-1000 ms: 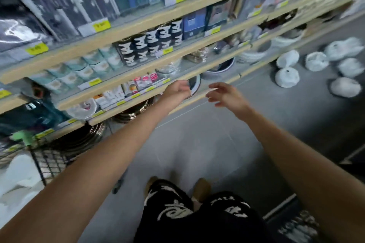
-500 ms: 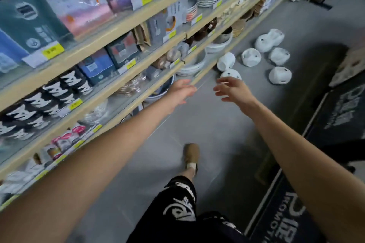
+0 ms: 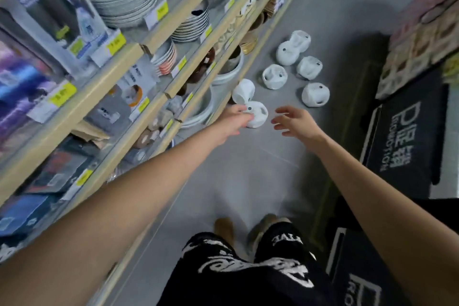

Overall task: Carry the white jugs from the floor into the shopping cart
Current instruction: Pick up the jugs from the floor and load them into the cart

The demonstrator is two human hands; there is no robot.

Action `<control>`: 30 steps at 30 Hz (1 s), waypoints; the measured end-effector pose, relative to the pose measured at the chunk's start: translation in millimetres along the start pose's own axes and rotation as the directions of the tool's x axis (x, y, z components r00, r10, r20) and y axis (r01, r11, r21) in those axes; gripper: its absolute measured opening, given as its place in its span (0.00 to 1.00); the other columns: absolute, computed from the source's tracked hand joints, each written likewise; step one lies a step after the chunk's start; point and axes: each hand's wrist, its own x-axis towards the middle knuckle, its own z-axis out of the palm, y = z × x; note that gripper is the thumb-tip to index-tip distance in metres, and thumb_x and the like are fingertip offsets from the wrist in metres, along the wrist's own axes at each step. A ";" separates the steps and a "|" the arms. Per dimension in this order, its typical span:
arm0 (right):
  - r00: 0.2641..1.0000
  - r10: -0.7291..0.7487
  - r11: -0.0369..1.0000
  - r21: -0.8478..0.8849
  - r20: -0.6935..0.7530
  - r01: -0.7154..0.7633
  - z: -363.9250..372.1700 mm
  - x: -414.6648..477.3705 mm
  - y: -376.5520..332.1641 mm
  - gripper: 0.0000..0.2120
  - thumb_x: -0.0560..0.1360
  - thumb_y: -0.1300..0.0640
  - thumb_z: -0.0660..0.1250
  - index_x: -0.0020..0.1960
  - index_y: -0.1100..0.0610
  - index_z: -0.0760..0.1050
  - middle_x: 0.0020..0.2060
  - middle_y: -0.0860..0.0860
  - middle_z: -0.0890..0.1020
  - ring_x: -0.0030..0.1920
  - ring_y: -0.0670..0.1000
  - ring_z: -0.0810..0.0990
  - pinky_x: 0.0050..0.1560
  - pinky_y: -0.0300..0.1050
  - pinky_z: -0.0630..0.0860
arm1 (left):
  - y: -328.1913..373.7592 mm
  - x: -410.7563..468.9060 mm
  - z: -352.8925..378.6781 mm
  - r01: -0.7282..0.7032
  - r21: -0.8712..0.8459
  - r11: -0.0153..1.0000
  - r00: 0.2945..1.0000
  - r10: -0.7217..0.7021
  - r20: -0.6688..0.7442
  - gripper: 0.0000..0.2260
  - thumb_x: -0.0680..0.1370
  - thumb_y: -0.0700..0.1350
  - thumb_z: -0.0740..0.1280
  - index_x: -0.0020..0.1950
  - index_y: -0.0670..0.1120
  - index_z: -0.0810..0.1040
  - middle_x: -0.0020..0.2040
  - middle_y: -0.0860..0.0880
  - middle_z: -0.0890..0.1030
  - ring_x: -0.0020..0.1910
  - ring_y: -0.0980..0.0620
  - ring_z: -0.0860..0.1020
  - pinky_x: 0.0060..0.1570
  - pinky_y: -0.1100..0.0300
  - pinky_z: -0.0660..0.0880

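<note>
Jugs [image 3: 315, 94]: seven counted on floor [image 3: 248, 169] beside shelf [image 3: 99, 71]; cart unseen | left hand [image 3: 236, 118]: spread at nearest jug [image 3: 260, 115], ungrasped | right hand [image 3: 296, 122]: released.

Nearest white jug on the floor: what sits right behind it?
Another white jug, close against it; whether the two touch is unclear. The left hand covers the nearest jug's left side.

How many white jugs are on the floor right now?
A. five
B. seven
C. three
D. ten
B: seven jugs sit on the grey floor, and the nearest jug is right at the fingertips of the left hand.
</note>
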 end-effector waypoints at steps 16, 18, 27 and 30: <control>0.989 0.093 0.996 -0.013 0.113 -0.093 -141.5 274.3 -23.6 0.10 0.76 0.62 0.63 0.56 0.56 0.72 0.54 0.62 0.81 0.45 0.52 0.79 0.42 0.45 0.73 | 124.3 263.0 64.8 0.212 -0.195 0.958 0.960 -0.242 -0.144 0.02 0.79 0.42 0.64 0.49 0.47 0.70 0.51 0.48 0.73 0.48 0.52 0.72 0.33 0.65 0.65; 0.986 0.113 0.994 -0.009 0.119 -0.112 -151.2 310.3 -19.0 0.10 0.75 0.62 0.64 0.57 0.57 0.73 0.55 0.62 0.81 0.45 0.52 0.79 0.40 0.44 0.72 | 131.5 293.1 75.7 0.233 -0.291 0.928 0.942 -0.290 -0.171 0.05 0.79 0.39 0.63 0.46 0.47 0.70 0.47 0.50 0.73 0.42 0.55 0.72 0.31 0.65 0.67; 0.964 0.217 0.976 -0.044 0.151 -0.212 -140.1 460.0 47.7 0.14 0.77 0.59 0.64 0.62 0.57 0.74 0.52 0.53 0.80 0.48 0.48 0.77 0.53 0.43 0.74 | 78.5 439.2 93.9 0.315 -0.340 0.886 0.880 -0.407 -0.246 0.24 0.78 0.39 0.65 0.72 0.40 0.62 0.55 0.51 0.66 0.54 0.55 0.66 0.44 0.68 0.68; 0.963 0.224 0.975 -0.019 0.150 -0.224 -122.0 510.4 88.2 0.14 0.77 0.60 0.65 0.63 0.56 0.73 0.52 0.53 0.79 0.44 0.44 0.77 0.46 0.34 0.73 | 39.7 494.9 94.9 0.292 -0.301 0.908 0.880 -0.378 -0.287 0.23 0.78 0.38 0.65 0.72 0.39 0.62 0.55 0.51 0.66 0.53 0.55 0.66 0.28 0.82 0.64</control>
